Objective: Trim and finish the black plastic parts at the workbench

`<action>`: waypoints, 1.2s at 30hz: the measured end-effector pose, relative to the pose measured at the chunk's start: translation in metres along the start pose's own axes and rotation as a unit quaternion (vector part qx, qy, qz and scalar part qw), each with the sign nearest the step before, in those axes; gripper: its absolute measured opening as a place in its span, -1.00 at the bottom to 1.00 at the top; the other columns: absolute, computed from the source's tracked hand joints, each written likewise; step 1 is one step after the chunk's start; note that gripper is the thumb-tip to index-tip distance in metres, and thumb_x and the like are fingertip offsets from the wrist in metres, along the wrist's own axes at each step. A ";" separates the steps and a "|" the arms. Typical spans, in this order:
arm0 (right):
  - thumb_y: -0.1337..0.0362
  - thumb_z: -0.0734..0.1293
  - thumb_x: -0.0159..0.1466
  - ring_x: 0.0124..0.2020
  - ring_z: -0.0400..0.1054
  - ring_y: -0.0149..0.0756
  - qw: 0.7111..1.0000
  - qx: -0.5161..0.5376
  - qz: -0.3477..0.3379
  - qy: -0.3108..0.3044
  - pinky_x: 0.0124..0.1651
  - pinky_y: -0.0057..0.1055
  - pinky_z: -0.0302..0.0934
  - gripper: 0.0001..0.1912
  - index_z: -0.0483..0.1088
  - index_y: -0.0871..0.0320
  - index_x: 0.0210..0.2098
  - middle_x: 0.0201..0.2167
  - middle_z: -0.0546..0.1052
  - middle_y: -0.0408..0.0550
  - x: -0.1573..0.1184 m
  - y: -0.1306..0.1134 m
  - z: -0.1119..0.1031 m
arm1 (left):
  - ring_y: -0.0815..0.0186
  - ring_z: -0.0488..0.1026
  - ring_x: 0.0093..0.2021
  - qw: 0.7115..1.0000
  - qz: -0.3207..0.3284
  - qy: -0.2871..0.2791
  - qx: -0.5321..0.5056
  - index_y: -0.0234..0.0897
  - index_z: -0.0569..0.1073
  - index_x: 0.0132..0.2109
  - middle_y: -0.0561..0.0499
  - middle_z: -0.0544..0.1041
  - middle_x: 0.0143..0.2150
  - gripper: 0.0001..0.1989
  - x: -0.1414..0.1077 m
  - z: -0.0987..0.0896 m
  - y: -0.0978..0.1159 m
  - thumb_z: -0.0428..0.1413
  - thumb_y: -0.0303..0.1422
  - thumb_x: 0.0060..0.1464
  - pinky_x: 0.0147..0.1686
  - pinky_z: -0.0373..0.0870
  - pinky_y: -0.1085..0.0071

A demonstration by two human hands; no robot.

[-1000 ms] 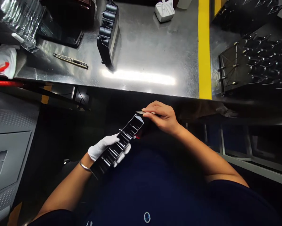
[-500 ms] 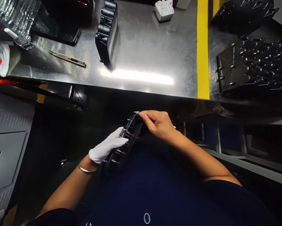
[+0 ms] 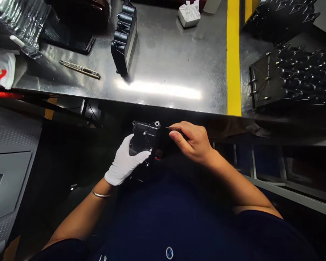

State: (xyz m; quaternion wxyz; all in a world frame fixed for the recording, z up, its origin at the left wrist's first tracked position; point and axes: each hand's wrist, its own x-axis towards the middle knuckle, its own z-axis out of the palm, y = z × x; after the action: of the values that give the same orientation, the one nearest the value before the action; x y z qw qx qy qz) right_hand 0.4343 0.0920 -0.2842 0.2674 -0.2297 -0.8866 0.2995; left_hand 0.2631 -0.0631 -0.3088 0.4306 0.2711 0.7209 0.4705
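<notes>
My left hand (image 3: 125, 161), in a white glove, grips a black plastic part (image 3: 145, 139) in front of my body, below the bench edge. The flat side of the part, with small round bosses at its corners, faces up; its lower end is lost in the dark. My right hand (image 3: 191, 141), bare, is closed in a pinch to the right of the part, not touching it. A thin pointed blade (image 3: 167, 127) pokes out past its fingertips toward the part; the rest of the blade is hidden in the fingers.
On the metal bench (image 3: 165, 65) a similar black part (image 3: 124, 38) stands upright. A slim craft knife (image 3: 80, 69) lies left of it, and a small white wrapped bundle (image 3: 189, 13) sits at the back. Past the yellow strip (image 3: 233, 58) several black parts (image 3: 304, 74) are stacked.
My left hand has turned the black part so its flat side shows instead of its ribbed edge. My right hand has moved right, away from the part, with the blade still in it.
</notes>
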 end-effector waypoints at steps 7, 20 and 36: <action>-0.05 0.18 0.33 -0.54 0.24 -0.44 0.991 -0.093 -0.076 -0.051 -0.45 -0.47 0.02 -0.53 0.41 0.22 -0.42 -0.57 0.42 -0.10 -0.008 -0.004 -0.003 | 0.14 0.53 -0.12 0.935 0.259 0.098 0.221 -0.25 0.31 0.09 -0.10 0.52 -0.05 -0.25 -0.004 -0.004 -0.024 0.36 -0.14 -0.26 -0.13 0.47 0.28; -0.08 0.14 0.33 -0.59 0.10 -0.48 0.982 -0.085 -0.147 -0.088 -0.50 -0.47 -0.16 -0.46 0.27 0.19 -0.59 -0.65 0.26 -0.18 -0.005 -0.002 -0.010 | 0.16 0.54 -0.13 0.935 0.283 0.017 0.213 -0.30 0.27 0.13 -0.11 0.54 -0.09 -0.27 -0.006 -0.008 -0.032 0.31 -0.13 -0.16 -0.11 0.48 0.27; 0.01 0.18 0.35 -0.61 0.14 -0.49 0.987 -0.004 -0.154 -0.045 -0.51 -0.49 -0.04 -0.53 0.31 0.20 -0.55 -0.66 0.29 -0.18 -0.013 -0.004 -0.005 | 0.21 0.52 -0.27 0.998 0.036 -0.051 -0.021 -0.33 0.42 -0.07 -0.06 0.55 -0.23 -0.41 -0.005 -0.002 -0.001 0.35 -0.16 -0.25 -0.25 0.49 0.32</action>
State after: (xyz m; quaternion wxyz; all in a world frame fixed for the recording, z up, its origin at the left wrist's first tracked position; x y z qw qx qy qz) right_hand 0.4461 0.0839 -0.2824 0.2691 -0.0775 -0.9239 0.2608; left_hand 0.2634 -0.0684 -0.3077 0.4553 0.3115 0.6778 0.4861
